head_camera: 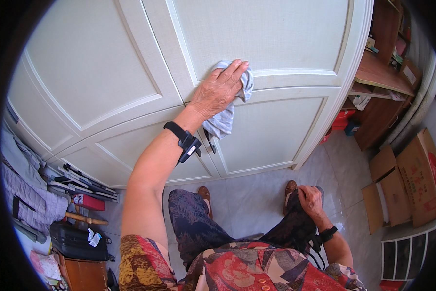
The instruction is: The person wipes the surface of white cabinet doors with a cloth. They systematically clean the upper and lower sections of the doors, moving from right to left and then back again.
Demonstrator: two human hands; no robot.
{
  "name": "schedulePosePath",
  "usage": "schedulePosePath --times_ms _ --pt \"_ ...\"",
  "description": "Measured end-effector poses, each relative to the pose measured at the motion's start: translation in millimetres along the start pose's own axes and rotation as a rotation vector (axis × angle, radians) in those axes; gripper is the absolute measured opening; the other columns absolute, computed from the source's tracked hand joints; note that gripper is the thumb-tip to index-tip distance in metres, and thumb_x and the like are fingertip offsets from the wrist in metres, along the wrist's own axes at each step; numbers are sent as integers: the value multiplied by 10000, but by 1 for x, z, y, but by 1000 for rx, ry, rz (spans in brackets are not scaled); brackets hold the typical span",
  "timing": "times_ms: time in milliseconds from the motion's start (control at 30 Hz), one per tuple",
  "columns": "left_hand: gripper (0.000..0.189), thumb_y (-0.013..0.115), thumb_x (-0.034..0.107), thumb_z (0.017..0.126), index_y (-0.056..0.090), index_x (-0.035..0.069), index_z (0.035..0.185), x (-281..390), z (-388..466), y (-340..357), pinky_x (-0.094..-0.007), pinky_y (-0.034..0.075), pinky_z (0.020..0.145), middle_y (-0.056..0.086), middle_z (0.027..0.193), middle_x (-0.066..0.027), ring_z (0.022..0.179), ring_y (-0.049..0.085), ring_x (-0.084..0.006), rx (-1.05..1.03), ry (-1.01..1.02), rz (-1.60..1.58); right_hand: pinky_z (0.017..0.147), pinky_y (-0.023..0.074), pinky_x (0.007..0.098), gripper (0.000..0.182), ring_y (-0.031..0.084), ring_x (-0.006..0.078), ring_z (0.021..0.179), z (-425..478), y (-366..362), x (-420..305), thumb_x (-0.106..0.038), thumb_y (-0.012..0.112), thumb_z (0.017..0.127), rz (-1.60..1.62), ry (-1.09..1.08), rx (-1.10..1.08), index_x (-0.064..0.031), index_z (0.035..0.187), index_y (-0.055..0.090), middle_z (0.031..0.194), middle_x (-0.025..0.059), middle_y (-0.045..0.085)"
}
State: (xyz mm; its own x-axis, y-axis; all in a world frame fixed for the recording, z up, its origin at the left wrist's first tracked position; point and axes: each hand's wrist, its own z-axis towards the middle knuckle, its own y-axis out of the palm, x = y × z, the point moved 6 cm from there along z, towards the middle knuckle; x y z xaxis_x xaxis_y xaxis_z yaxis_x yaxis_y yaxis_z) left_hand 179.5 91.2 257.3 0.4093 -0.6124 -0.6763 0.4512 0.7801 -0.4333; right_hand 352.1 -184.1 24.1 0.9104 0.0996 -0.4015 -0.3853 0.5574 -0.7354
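My left hand [220, 87] presses a light blue-grey striped cloth [220, 122] against the white cabinet's panelled door [269, 40], near the door's lower left corner. Part of the cloth hangs below my palm, over the seam and the top of a lower door [269, 134]. A dark door handle [211, 143] shows just beneath the cloth's hanging end. My right hand [310, 200] rests on my right knee, its fingers bent, and I see nothing held in it. Black straps are on both wrists.
Opened cardboard boxes [403, 182] stand at the right, below a brown wooden shelf unit [381, 72]. At the left are folded items with metal frames [79, 185], a red box [89, 202], a black suitcase [78, 240] and a wooden cabinet [85, 272]. Grey floor tiles [240, 203] lie beneath me.
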Motion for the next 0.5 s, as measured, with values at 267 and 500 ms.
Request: schedulePosePath --times_ms 267,500 --pt "138 618 215 775 637 116 869 8 13 -5 -300 364 949 444 1405 -12 1317 361 -146 127 6 -10 611 460 376 107 615 289 683 0 7 -30 -13 646 767 9 -15 13 -17 862 597 753 116 631" --pt "150 522 208 860 647 131 893 12 20 -14 -292 351 961 458 1393 13 1317 359 -139 152 46 35 616 464 374 112 617 289 682 0 15 -59 -3 644 765 0 -7 23 -20 866 599 752 120 631"
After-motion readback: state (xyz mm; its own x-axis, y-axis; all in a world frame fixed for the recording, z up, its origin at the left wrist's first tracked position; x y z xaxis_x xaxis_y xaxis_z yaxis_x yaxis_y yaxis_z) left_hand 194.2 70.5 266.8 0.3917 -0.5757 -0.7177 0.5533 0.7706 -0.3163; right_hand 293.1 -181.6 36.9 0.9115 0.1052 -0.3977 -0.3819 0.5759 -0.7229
